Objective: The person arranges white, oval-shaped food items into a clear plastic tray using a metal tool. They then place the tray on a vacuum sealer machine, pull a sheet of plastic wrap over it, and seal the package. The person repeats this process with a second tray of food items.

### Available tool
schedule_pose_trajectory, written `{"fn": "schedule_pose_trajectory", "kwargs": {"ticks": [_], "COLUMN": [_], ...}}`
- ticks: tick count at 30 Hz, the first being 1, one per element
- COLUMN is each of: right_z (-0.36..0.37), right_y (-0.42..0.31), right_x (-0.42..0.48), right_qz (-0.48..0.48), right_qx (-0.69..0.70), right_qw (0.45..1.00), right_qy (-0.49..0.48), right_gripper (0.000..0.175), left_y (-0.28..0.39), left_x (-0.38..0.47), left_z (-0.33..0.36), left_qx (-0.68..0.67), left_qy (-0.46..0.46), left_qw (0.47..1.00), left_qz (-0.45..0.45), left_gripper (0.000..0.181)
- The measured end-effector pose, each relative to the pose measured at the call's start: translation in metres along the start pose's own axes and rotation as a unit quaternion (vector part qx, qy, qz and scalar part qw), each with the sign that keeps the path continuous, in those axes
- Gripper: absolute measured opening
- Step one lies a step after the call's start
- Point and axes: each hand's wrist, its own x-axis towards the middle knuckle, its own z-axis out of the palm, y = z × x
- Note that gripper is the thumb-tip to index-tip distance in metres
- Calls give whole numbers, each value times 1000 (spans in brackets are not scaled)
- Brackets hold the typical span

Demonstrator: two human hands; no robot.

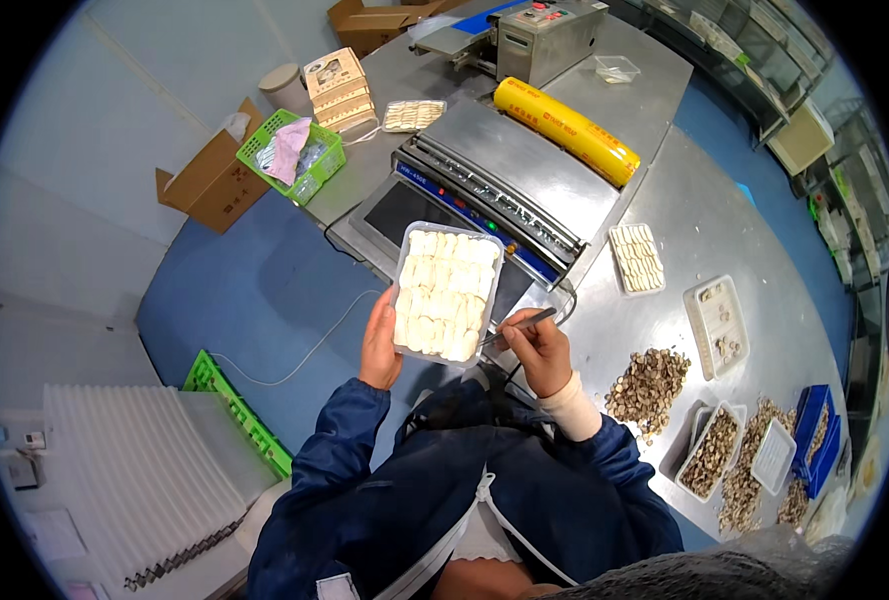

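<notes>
My left hand (pixel 381 341) grips the left side of a clear plastic tray (pixel 495 292), held up in front of my body. Cream-coloured thin slices (pixel 448 292) fill it in several overlapping rows. In my right hand (pixel 542 356) is a pair of dark metal tweezers (pixel 538 318), pinched between thumb and fingers. Their tips point at the tray's lower right edge; whether they hold a slice cannot be made out. Beyond the tray stands a film-wrapping machine (pixel 512 161), with a dark plate (pixel 407 214) partly hidden by the tray.
A yellow wrap-film roll (pixel 568 131) lies behind the machine. On the steel table (pixel 684 315) are another filled tray (pixel 637 259), a nearly bare white tray (pixel 717 326), a brown slice pile (pixel 648 386) and blue bins (pixel 817 442). Left are a green basket (pixel 317 176) and stacked boxes (pixel 339 90).
</notes>
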Motion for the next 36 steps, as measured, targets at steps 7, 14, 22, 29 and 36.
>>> {"fn": "schedule_pose_trajectory", "kwargs": {"ticks": [7, 14, 22, 29, 36], "right_z": [3, 5, 5, -4, -50], "right_y": [2, 0, -8, -4, -1], "right_x": [-4, -3, 0, 2, 5], "right_qz": [-1, -8, -6, 17, 24], "right_qx": [-27, -56, -73, 0, 77], "right_qw": [999, 998, 997, 1000, 994], "right_qy": [19, 19, 0, -6, 75], "right_gripper": [12, 12, 11, 13, 17], "left_y": [1, -1, 4, -4, -2], "left_x": [-2, -1, -2, 5, 33], "left_z": [-1, -3, 1, -4, -19], "left_qx": [24, 25, 40, 29, -61], "left_qy": [-22, -16, -27, -28, 58], "left_qw": [999, 999, 999, 998, 995], "left_qz": [-1, -10, -19, -44, -52], "left_gripper": [45, 44, 44, 44, 40]}}
